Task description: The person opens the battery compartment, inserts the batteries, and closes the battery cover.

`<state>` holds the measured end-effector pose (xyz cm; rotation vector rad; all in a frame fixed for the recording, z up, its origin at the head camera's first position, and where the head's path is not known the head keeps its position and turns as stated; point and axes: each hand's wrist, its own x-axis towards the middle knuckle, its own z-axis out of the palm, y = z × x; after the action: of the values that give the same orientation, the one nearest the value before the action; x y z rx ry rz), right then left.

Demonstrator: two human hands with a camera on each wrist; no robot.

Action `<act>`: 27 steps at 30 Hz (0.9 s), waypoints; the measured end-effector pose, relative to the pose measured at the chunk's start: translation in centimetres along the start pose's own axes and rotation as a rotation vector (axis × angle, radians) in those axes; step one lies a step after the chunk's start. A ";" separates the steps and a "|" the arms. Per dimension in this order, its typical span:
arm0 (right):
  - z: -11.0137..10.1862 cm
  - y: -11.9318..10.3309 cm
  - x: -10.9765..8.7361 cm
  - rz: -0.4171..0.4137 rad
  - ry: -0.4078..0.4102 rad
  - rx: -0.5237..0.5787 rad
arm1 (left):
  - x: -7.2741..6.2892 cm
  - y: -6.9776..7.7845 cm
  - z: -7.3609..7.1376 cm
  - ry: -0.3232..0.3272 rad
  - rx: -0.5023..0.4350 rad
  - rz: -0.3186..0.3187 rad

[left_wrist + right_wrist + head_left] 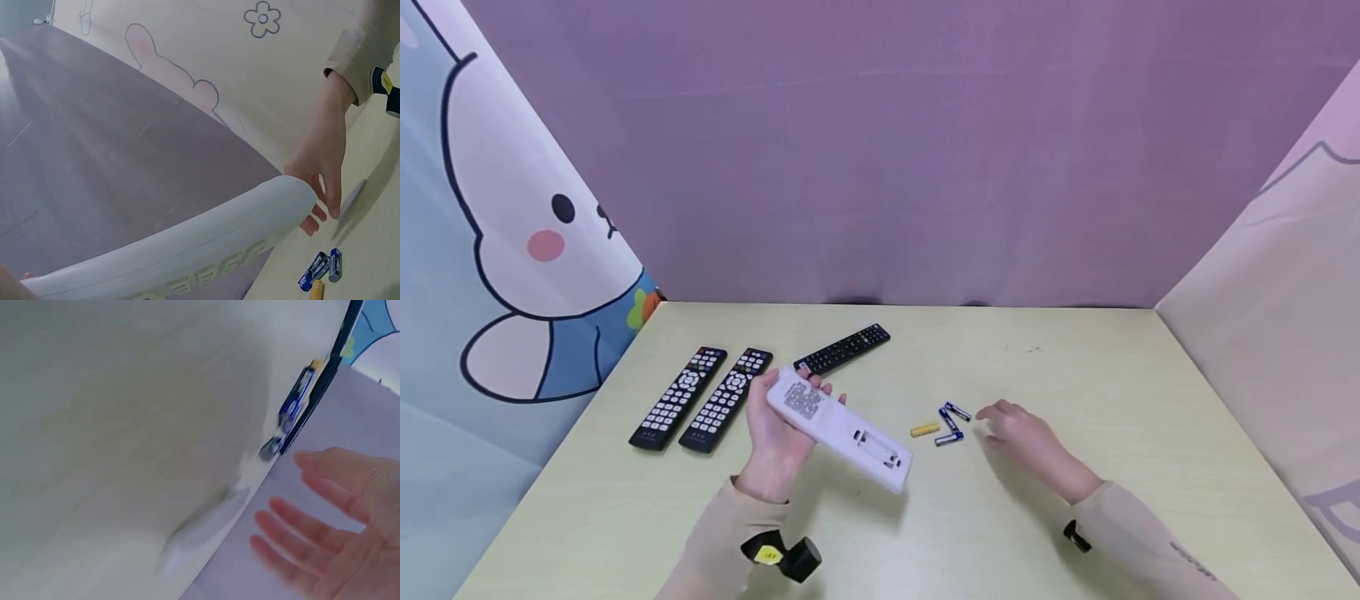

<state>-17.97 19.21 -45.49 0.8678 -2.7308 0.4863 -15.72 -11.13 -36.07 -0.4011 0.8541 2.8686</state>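
Note:
My left hand (778, 446) grips a white remote control (842, 429) by one end. Its back faces up, showing a printed label and an uncovered battery compartment (877, 448). In the left wrist view the remote's long side, with a row of buttons, crosses the lower part. My right hand (1018, 433) hovers just right of three blue batteries (950, 439) and a yellow battery (925, 429) on the table. In the right wrist view its fingers are spread and hold nothing. A thin whitish piece (203, 531) lies on the table close by; the right hand hides it in the head view.
Two black remotes with white buttons, one (679, 400) outermost and one (727, 402) beside it, lie to the left. Another black remote (842, 350) is set slantwise behind the white one. A purple cloth (910, 167) hangs along the back edge of the pale table (1075, 367).

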 end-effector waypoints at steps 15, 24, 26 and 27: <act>1.2 -2.2 1.9 -0.080 -0.128 0.072 | 0.1 0.0 0.0 0.015 0.006 0.001; 1.5 -2.3 2.3 -0.034 -0.188 0.068 | 0.2 0.0 0.0 0.019 -0.014 -0.003; 1.5 -2.3 2.3 -0.028 -0.191 0.074 | 0.2 0.0 0.0 0.020 -0.012 -0.006; 1.5 -2.4 2.4 -0.021 -0.197 0.079 | 0.2 0.0 0.0 0.019 -0.013 -0.009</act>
<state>-18.65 15.58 -45.56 1.0135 -2.8932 0.5342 -15.91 -11.13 -36.12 -0.4323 0.8357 2.8682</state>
